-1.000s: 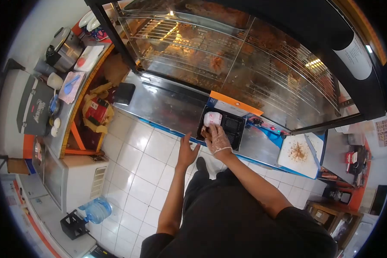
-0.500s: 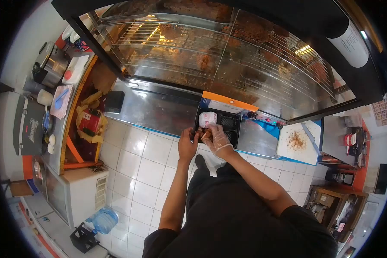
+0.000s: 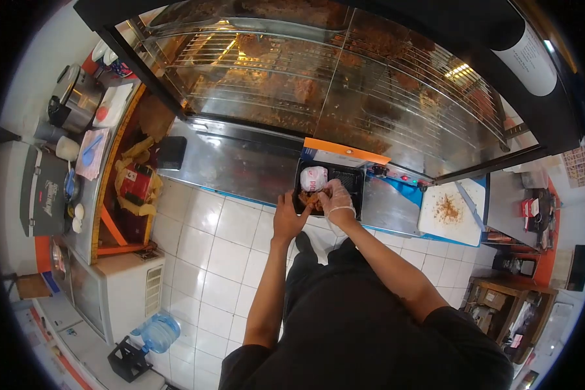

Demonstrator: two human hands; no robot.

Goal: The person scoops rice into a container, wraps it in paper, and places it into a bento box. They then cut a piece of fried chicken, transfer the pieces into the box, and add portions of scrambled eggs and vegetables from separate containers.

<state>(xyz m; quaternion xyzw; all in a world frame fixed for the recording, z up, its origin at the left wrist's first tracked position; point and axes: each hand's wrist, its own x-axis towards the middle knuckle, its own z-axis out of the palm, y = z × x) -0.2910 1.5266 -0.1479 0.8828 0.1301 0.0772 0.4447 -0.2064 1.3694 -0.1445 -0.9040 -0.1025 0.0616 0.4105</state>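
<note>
A black compartment box with a raised orange-edged lid sits on the metal counter in front of me. In its upper left section lies a white wrapped packet with red lettering. Crumbed brown fried chicken fills the section below it. My bare left hand grips the box's near left corner, its thumb close to the chicken. My right hand, in a clear plastic glove, has its fingers closed at the chicken's right side; its fingertips are partly hidden.
A glass warming cabinet with fried pieces on racks rises behind the counter. To the right, a white cutting board holds crumbs and a knife. At the left stand a side table and a water bottle.
The chicken between my hands now lies lower in the box and shows more plainly. My right hand has shifted slightly right, and my left thumb has moved toward the near edge.
</note>
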